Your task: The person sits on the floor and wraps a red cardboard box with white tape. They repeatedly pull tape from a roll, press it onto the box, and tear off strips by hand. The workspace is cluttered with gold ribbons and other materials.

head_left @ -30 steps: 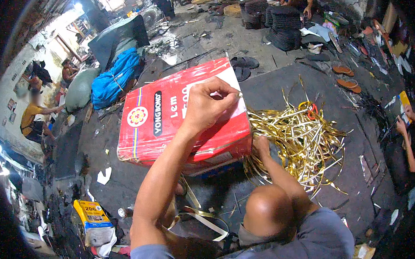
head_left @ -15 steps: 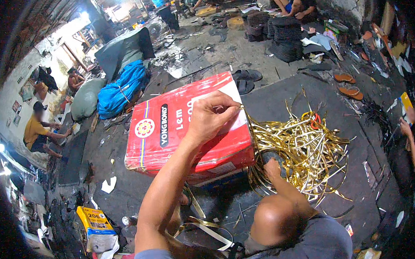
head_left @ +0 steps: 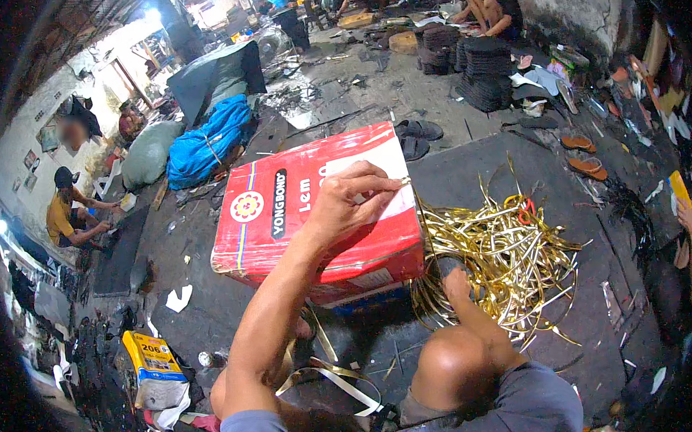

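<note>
A red and white cardboard box (head_left: pixel 286 253) stands in front of me on the floor. Over its top, my left hand (head_left: pixel 349 204) is closed in a pinch at the right edge. A small piece of what looks like a gold strip shows between thumb and forefinger. To the right of the box lies a tangled heap of shiny gold strips (head_left: pixel 510 263). My right hand (head_left: pixel 455 282) is low at the heap's near left side, fingers curled beside a dark rounded thing. What it grips is hidden.
Red-orange loops, like scissor handles (head_left: pixel 526 208), lie on the heap. Dark sandals (head_left: pixel 416 139) are behind the box, brown sandals (head_left: pixel 585 167) farther right. A blue bundle (head_left: pixel 207 141) and stacked dark soles (head_left: pixel 483 75) lie beyond. A yellow packet (head_left: pixel 153 356) is near left. Other people sit around.
The view has shifted slightly. My left hand stays pinched at the box's right edge, and my right hand stays low by the gold strips. The seated person at left has raised a hand.
</note>
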